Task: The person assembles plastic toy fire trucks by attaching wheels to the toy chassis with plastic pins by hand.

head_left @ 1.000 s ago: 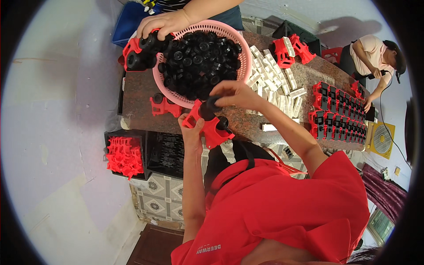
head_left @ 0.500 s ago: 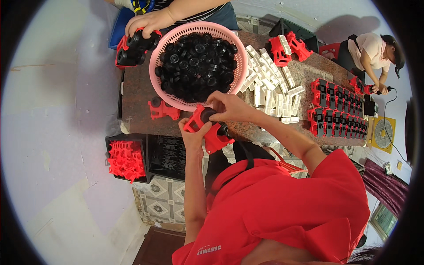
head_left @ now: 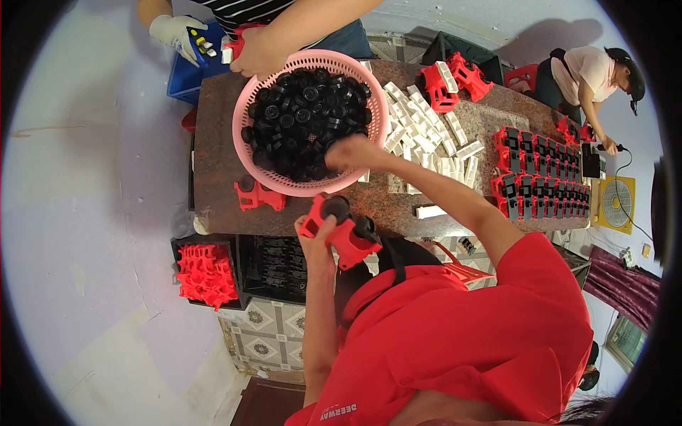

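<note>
On my head feed, nearest: left hand (head_left: 317, 240) has the red frame (head_left: 349, 247) gripped, fingers closed round its left end, thumb up on the part. Frame is held tilted just off the near table edge, one black wheel (head_left: 336, 207) on its upper end, a second black wheel (head_left: 364, 227) on its right side. Below and left I get two black crates side by side: one heaped with red parts (head_left: 206, 273), the other holding black parts (head_left: 275, 266). Right hand (head_left: 354, 154) is over the near right side of the pink basket (head_left: 305, 190), at the black wheel pile (head_left: 309, 113); motion blur, can't tell if its fingers are open or pinching anything. Basket sits on the stone-pattern table (head_left: 217, 135), another red frame (head_left: 260, 196) just beside it at near left. Right of basket: loose heap of white blocks (head_left: 425, 131), then two rows of red-and-black units (head_left: 540, 174). Across the table, a co-worker's bare hand (head_left: 259, 55) grips a red piece (head_left: 240, 42); their gloved hand (head_left: 172, 33) holds a yellow-marked tool (head_left: 202, 47) by a blue bin (head_left: 186, 82). Far right, a second co-worker (head_left: 590, 74) leans over the table end, hand at a corded tool (head_left: 612, 148).
</note>
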Demonstrator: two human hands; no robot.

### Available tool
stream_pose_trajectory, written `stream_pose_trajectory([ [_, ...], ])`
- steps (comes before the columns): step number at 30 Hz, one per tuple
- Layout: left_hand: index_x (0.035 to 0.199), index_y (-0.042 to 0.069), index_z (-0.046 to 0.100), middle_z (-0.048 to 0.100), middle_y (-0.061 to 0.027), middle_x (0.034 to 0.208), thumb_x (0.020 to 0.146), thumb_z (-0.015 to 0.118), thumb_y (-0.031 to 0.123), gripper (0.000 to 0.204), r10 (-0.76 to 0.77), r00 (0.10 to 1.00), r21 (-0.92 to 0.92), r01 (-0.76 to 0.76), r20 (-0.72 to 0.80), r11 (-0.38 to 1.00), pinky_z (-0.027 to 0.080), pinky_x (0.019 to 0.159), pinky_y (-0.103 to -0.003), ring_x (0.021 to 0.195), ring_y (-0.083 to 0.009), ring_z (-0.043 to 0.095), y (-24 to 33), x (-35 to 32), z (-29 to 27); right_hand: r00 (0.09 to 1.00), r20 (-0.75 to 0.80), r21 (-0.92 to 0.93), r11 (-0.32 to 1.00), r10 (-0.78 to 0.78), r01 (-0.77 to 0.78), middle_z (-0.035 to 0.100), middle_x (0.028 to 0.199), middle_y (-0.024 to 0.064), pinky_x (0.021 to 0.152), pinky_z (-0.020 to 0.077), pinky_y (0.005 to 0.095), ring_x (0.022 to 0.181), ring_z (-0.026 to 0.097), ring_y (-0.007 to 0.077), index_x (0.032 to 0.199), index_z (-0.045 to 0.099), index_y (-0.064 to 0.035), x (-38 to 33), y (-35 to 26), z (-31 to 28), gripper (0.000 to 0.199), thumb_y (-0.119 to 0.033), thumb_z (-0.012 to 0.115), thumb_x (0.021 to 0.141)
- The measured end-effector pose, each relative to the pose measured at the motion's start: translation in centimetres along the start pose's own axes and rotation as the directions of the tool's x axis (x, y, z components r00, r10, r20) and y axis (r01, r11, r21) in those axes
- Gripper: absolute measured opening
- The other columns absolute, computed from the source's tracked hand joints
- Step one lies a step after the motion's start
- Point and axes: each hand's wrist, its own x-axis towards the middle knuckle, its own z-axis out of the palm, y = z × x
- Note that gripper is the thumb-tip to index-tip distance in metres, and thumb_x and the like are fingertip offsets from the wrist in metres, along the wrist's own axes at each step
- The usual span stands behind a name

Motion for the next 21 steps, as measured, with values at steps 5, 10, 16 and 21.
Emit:
stream_pose_trajectory([
  [5,0.121,0.005,0.037,0.053,-0.0137,0.119,0.081,0.07,0.001,0.052,0.067,0.997,-0.204,-0.058,0.037,0.977,0.054,0.091,-0.041,0.108,-0.0261,0.059,0.3,2.5,-0.3,0.822,-0.569,-0.651,0.61,0.002,-0.452,0.061,0.103,0.0204,0.076,0.0559,0.0422,0.098,0.065,0.0342,0.102,0.06,0.001,7.7,7.1,-3.5,0.042,-0.022,0.078,0.073],
  [10,0.122,0.005,0.037,0.052,-0.0133,0.12,0.08,0.073,0.003,0.055,0.141,0.986,-0.229,-0.159,-0.092,0.96,0.053,0.091,-0.041,0.107,-0.0258,0.06,1.3,3.4,-0.5,0.793,-0.556,-0.699,0.657,-0.25,-0.282,0.067,0.094,0.0133,0.067,0.0525,0.0359,0.083,0.067,0.0248,0.108,0.06,-0.0023,4.7,4.3,-4.4,0.039,-0.018,0.076,0.076],
  [16,0.119,0.004,0.045,0.057,-0.0103,0.114,0.08,0.074,0.006,0.049,0.173,0.975,-0.151,-0.194,-0.143,0.969,0.054,0.086,-0.038,0.101,-0.022,0.062,2.0,4.1,0.3,0.978,-0.181,0.333,0.929,-0.107,0.164,0.069,0.082,0.0072,0.067,0.0486,0.0267,0.074,0.062,0.0103,0.103,0.065,-0.0026,-6.1,-5.0,0.4,0.029,-0.019,0.074,0.08],
  [21,0.126,0.004,0.035,0.051,-0.0137,0.119,0.075,0.079,0.005,0.067,0.165,0.964,-0.047,-0.178,-0.206,0.983,0.052,0.087,-0.039,0.105,-0.0231,0.058,2.9,3.3,1.6,0.988,-0.081,0.084,0.987,-0.131,0.138,0.068,0.079,0.0065,0.067,0.0487,0.026,0.072,0.062,0.0105,0.099,0.065,-0.0014,-7.5,-5.5,3.3,0.027,-0.019,0.073,0.081],
])
